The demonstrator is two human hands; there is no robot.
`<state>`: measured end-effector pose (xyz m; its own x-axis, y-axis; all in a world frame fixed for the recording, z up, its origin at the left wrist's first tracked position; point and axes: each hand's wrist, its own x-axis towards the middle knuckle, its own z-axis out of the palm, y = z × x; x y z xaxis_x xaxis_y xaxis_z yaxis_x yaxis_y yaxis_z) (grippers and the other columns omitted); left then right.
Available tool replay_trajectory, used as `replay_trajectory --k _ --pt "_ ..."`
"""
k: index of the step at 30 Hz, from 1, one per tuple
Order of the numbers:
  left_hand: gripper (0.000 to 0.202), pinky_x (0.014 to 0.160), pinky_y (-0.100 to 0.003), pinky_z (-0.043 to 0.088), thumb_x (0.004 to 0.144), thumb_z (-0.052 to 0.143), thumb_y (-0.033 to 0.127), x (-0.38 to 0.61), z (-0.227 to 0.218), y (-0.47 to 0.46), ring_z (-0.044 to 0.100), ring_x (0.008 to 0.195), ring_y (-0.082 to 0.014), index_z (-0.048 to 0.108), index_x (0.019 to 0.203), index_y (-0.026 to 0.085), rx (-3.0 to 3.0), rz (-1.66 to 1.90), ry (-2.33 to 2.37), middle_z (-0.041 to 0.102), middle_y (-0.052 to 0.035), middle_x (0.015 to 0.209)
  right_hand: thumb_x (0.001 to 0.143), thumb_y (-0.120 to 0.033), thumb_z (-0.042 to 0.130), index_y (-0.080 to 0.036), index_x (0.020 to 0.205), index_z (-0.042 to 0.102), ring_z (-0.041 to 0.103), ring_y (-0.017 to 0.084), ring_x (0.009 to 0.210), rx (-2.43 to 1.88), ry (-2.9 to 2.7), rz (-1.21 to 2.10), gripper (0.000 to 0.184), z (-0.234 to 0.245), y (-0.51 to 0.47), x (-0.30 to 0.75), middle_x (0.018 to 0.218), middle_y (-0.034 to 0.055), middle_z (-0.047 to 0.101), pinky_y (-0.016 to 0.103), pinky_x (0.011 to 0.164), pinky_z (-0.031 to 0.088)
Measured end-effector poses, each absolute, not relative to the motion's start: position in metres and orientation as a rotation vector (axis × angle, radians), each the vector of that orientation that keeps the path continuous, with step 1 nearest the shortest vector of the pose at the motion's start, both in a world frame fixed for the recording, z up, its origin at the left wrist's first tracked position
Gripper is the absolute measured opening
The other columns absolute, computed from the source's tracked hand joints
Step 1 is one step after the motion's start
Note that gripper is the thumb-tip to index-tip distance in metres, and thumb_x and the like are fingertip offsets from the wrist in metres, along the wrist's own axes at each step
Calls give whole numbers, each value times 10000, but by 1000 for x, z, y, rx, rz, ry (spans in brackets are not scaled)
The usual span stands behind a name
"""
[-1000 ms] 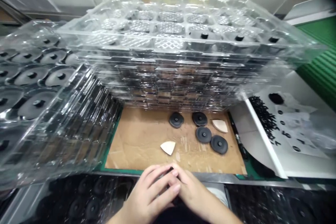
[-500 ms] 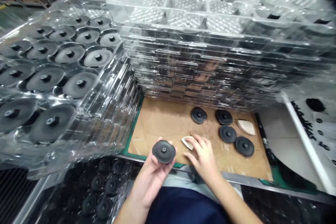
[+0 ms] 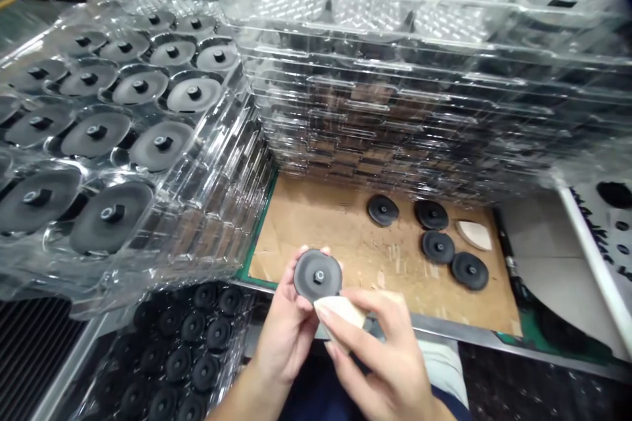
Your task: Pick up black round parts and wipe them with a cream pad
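A round black disc (image 3: pixel 309 279) with a small raised hub at its centre is held by its edges in my left hand (image 3: pixel 284 329), hub side up. My right hand (image 3: pixel 380 348) pinches a cream-coloured, pointed pad (image 3: pixel 343 309) between thumb and fingers. The pad's edge meets the lower right rim of the disc, though I cannot tell how firmly it presses. On the brown cardboard (image 3: pixel 316 210) beyond my hands lie several similar black discs (image 3: pixel 437 247). A second cream pad (image 3: pixel 474 235) rests to the right of them.
Stacked clear plastic trays (image 3: pixel 385 79) rise behind the cardboard. Another tray stack (image 3: pixel 217 210) on the left carries black discs in its pockets. Lower left, a tray of dark discs (image 3: pixel 180 362) sits below bench level. A white panel (image 3: pixel 587 270) borders the right side.
My right hand has lifted the cream pad off the cardboard and brought it left to the disc. My left hand has tilted the disc and shifted slightly right. The view has moved a little.
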<state>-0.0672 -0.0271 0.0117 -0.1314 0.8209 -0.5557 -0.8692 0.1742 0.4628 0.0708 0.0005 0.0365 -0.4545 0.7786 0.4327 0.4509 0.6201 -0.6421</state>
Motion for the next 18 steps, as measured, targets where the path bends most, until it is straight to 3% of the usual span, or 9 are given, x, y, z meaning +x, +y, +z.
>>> replay_trajectory --k 11,18 --pt "586 827 -208 537 459 908 264 -61 23 -27 666 1006 -176 697 1003 316 15 1479 890 709 10 1117 836 -122 592 -213 1023 714 546 200 874 -1035 -2058 524 241 41 1 75 978 86 610 344 738 502" --pt "560 824 -258 547 513 892 279 -58 24 -30 655 1011 -197 694 1035 322 11 1331 875 703 -5 1119 854 -151 580 -253 1000 730 563 199 922 -976 -2050 593 233 39 23 88 1020 69 641 355 788 505"
